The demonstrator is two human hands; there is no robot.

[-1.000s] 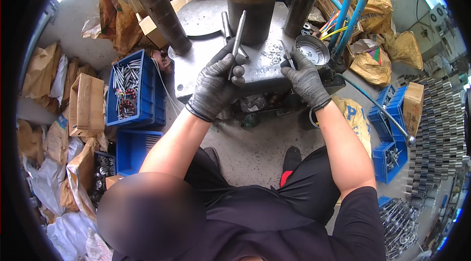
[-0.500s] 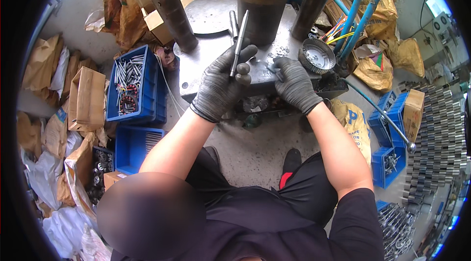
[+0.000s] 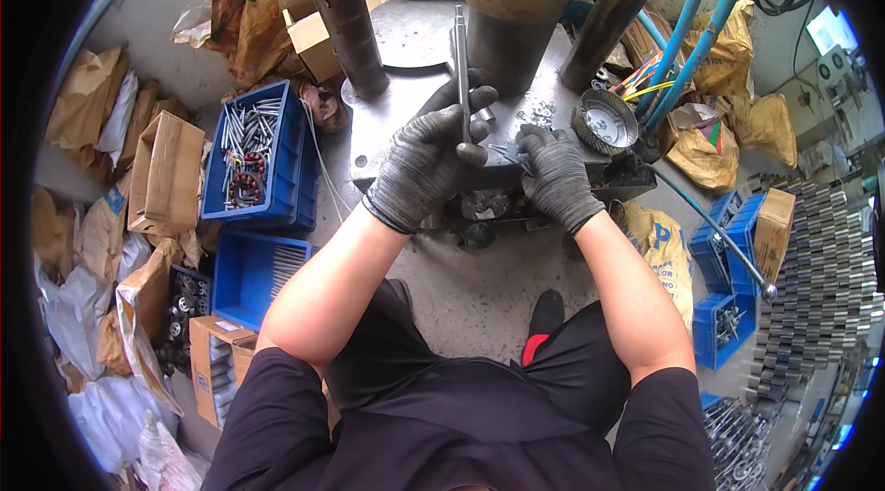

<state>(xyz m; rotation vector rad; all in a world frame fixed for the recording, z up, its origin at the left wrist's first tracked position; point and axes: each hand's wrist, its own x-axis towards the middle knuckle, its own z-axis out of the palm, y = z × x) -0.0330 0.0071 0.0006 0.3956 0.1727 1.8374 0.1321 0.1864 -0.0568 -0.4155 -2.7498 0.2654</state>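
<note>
My left hand (image 3: 415,164), in a dark grey knit glove, is closed around a slim stepped metal shaft (image 3: 462,67). The shaft stands nearly upright, its narrower tip pointing away from me. My right hand (image 3: 558,176), gloved alike, has its fingers drawn together at the near edge of a steel machine table (image 3: 369,145). Small thin metal pieces (image 3: 503,153) show at its fingertips, too small to name. Beyond the hands, more small bright pieces (image 3: 536,113) lie on the table. A round dish with a perforated wall (image 3: 590,134) sits right of them.
A thick metal cylinder (image 3: 507,39) rises from the table between two dark columns (image 3: 343,21). At left, a blue crate (image 3: 300,159) holds metal shafts and ringed parts, above another blue bin (image 3: 241,274). Blue hoses (image 3: 687,25) and stacked metal parts (image 3: 811,279) are at right.
The shaft in my left hand has turned more upright, and that hand has moved slightly right. My right hand stays at the table edge, its fingers closer together. The whole view has shifted a little.
</note>
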